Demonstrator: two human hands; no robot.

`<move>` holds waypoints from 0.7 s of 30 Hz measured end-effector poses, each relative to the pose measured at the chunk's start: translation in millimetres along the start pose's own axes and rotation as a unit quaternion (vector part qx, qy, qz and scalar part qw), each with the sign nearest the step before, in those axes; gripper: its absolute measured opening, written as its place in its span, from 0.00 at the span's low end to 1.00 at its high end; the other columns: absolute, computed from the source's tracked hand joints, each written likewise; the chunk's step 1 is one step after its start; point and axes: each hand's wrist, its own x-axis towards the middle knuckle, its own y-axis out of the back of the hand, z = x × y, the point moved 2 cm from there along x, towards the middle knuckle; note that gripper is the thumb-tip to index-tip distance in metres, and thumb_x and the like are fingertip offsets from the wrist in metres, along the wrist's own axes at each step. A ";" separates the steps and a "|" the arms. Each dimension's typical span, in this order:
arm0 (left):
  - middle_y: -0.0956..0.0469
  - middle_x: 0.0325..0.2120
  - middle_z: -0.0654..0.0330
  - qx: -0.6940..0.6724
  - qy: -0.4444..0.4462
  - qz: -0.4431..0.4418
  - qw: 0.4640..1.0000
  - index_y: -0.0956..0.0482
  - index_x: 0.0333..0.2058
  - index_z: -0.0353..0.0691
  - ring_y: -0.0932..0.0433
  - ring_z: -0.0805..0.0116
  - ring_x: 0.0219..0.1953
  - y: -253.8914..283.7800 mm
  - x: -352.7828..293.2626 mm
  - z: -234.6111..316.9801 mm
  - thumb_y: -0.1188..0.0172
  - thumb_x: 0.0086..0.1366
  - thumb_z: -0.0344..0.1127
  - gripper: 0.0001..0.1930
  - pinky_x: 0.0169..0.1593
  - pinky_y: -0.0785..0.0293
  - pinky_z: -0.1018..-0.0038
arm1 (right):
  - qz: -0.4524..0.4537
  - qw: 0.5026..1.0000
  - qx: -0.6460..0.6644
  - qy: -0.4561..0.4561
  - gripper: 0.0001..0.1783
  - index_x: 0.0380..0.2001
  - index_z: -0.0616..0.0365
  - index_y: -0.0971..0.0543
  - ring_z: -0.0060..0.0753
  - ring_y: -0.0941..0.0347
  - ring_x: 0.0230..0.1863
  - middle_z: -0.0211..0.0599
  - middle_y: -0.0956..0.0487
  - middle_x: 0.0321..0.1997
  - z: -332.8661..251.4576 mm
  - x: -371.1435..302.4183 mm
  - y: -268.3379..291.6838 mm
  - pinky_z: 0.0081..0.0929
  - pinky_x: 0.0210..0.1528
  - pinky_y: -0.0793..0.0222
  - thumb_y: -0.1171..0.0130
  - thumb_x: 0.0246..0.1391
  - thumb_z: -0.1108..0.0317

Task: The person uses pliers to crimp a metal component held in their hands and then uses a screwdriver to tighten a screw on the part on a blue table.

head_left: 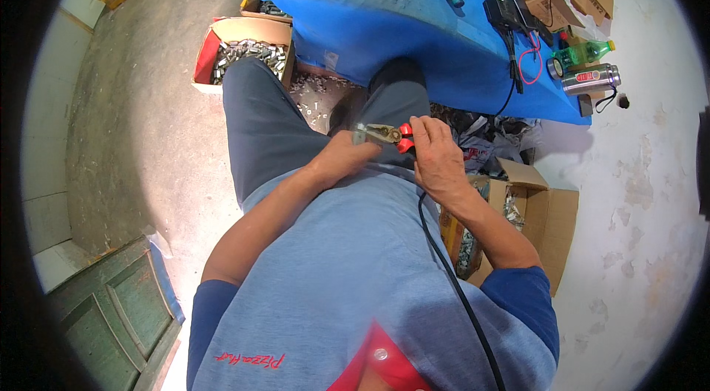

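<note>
At ctr, L hand (344, 157) pinches small pc (359, 133) at nose of red-handled pliers (387, 134); R hand (440, 154) clasps handles. Pc prob mid-work. Metal parts (248, 58) fill box (255, 27) at 10 o'clock, carton (559, 225) at 4; done vs left: can't tell.

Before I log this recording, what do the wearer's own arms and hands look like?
The left hand and right hand are ungloved, with no wristwear visible. Both forearms are bare below short dark blue sleeves. A black cable crosses the grey-blue shirt.
</note>
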 end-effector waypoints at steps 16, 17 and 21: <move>0.37 0.16 0.72 0.041 -0.015 0.002 0.999 0.29 0.23 0.45 0.43 0.82 0.17 -6.7 2.8 0.7 0.41 0.64 0.38 0.11 0.20 0.49 0.79 | -0.036 0.999 -0.003 0.009 0.30 0.55 0.64 0.31 0.54 0.31 0.56 0.49 0.28 0.53 8.5 6.1 8.0 0.41 0.55 0.28 0.42 0.44 0.79; 0.37 0.16 0.72 0.049 -0.017 0.005 0.999 0.29 0.23 0.45 0.43 0.82 0.17 -6.9 2.8 0.6 0.41 0.64 0.37 0.11 0.20 0.49 0.79 | -0.053 0.998 0.014 0.005 0.31 0.56 0.64 0.32 0.54 0.31 0.57 0.49 0.28 0.55 10.0 6.0 8.4 0.42 0.57 0.29 0.42 0.44 0.80; 0.37 0.16 0.72 0.051 -0.022 0.000 0.998 0.28 0.23 0.45 0.42 0.82 0.17 -7.1 1.5 2.1 0.40 0.64 0.38 0.11 0.20 0.48 0.80 | -0.089 0.995 0.030 -0.015 0.30 0.56 0.64 0.32 0.55 0.31 0.57 0.49 0.28 0.55 10.3 5.8 10.1 0.42 0.56 0.29 0.43 0.45 0.80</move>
